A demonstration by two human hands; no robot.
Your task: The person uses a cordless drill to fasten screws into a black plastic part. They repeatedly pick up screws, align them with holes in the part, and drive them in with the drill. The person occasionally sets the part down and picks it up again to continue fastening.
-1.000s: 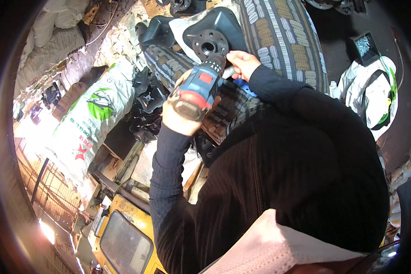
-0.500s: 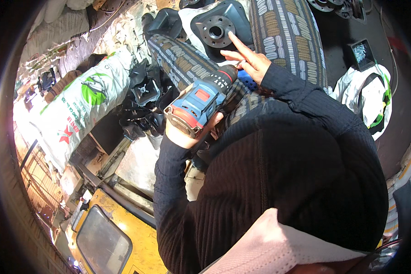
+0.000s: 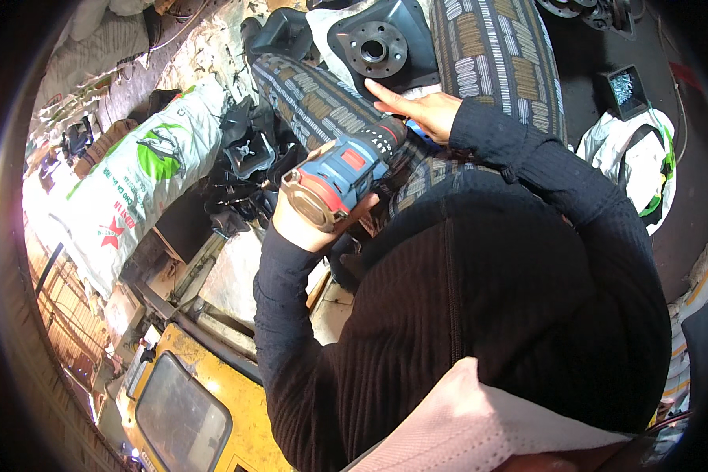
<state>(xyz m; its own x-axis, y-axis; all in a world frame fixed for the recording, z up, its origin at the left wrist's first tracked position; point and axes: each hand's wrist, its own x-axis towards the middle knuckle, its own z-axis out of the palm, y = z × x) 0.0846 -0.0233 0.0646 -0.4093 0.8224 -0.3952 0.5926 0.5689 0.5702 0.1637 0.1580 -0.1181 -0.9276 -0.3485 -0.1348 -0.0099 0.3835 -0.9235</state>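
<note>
Left hand [image 3: 297, 228] curled — right hand [image 3: 433, 112] outstretched

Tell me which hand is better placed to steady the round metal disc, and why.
Probably the right hand: its outstretched finger points toward the metal disc from close by, while the left hand is wrapped around the drill, farther from the disc.

So the drill [image 3: 344, 175] nose, up against the round flange [image 3: 375, 52] in view a second ago, has dropped lower, leaving the flange uncovered at upper middle; the right hand [image 3: 433, 116] went from bunched fingers beside that nose, to pointing up at the flange's edge, to stretched leftward below it.
</note>
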